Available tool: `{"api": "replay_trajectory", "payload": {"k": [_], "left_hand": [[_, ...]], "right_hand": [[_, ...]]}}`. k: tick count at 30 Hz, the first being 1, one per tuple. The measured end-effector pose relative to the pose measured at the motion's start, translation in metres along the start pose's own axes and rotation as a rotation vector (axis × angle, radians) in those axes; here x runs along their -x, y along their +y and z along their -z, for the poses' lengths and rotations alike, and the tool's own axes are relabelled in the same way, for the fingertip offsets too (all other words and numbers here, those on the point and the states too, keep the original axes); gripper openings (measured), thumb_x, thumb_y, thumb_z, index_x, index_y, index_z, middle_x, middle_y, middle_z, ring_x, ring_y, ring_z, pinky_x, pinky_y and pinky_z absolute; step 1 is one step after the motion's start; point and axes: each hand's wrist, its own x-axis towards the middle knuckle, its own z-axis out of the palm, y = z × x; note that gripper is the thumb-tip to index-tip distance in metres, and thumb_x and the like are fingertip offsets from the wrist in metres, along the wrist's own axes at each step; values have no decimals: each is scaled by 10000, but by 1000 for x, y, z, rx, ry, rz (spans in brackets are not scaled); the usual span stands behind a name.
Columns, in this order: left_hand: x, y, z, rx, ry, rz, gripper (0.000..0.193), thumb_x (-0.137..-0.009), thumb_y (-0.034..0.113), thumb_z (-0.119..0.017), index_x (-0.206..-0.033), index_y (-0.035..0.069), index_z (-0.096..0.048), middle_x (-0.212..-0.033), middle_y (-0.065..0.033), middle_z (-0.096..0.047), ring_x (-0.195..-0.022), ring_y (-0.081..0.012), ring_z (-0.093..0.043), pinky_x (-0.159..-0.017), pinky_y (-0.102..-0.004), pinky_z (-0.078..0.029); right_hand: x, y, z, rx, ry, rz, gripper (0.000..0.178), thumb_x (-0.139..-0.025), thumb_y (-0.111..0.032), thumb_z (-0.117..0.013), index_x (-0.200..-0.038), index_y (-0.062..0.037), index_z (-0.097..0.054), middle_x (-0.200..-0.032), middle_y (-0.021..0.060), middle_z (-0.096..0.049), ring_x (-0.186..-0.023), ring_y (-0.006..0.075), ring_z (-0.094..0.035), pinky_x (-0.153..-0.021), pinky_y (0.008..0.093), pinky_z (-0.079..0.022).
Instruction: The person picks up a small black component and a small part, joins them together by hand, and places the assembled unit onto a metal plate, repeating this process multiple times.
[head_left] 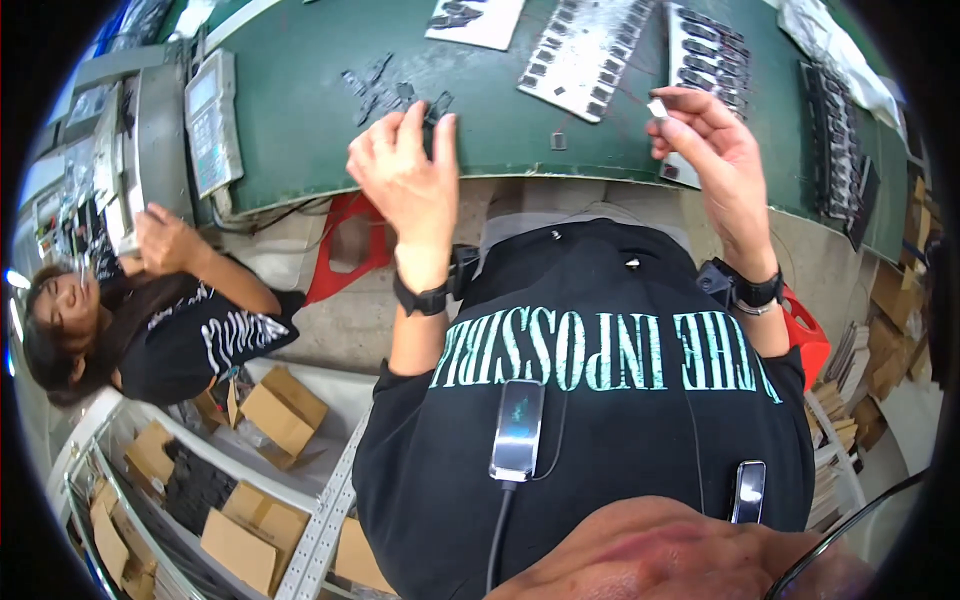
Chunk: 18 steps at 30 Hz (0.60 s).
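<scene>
I am pinching a small pale part (657, 107) between the thumb and fingertips of my right hand (715, 150), raised above the green table (300, 110). My left hand (405, 170) is closing its fingers on a small dark piece (437, 105) at the table's edge. Keeping both pinches light and steady seems wise.

We are finding bare green desk (300, 110) between the grey device (212, 120) and the loose black parts (385, 88). Trays (585, 55) are crowding the far right, while a co-worker's hand (165, 238) is blocking the left edge.
</scene>
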Motion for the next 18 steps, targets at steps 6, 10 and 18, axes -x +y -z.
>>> {"api": "replay_trajectory", "payload": {"k": [6, 10, 18], "left_hand": [[-6, -10, 7, 116, -140, -14, 276, -820, 218, -800, -1024, 49, -723, -995, -63, -657, -1001, -281, -567, -906, -414, -452], [-9, -5, 4, 135, -58, -131, 228, -831, 140, -793, -1023, 35, -728, -980, -83, -686, -942, -263, -629, -860, -368, -500], [-13, 64, 7, 1158, -363, 427, 286, -910, 66, -730, -1184, -5, -691, -884, -40, -707, -782, -96, -663, -712, -219, -529]], "right_hand": [[-4, 3, 0, -88, -41, -18, 270, -970, -111, -648, -1208, 15, -629, -980, 64, -684, -839, 105, -634, -787, 251, -518], [-3, 6, 5, -131, -37, -3, 239, -970, -103, -644, -1182, 8, -640, -963, 58, -682, -824, 105, -638, -776, 250, -522], [-1, -6, -1, -102, -62, 14, 178, -967, -99, -649, -1109, 6, -671, -917, 56, -690, -806, 112, -655, -763, 243, -530]]}}
